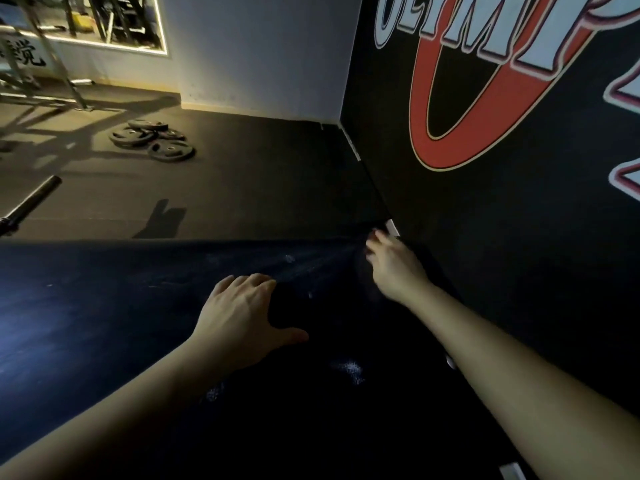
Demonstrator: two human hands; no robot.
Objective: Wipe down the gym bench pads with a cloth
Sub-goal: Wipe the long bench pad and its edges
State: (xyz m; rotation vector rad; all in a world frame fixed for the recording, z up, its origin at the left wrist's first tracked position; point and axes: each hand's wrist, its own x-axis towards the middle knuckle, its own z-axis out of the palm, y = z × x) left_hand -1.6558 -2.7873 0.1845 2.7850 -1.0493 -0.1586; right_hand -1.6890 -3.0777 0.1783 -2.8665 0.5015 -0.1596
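Bench pad [104,323], dark and wide, fills the lower view, with whitish dusty smudges [349,370] and faint creases fanning toward its far right corner. The left hand [239,313] lies flat on it, fingers straight and spread, holding nothing. The right hand [391,265] reaches to that corner beside the black wall [519,237]; it is blurred, so I cannot tell its grip. Beyond, on the floor [242,174], lie weight plates [152,138] and a barbell end [31,202].
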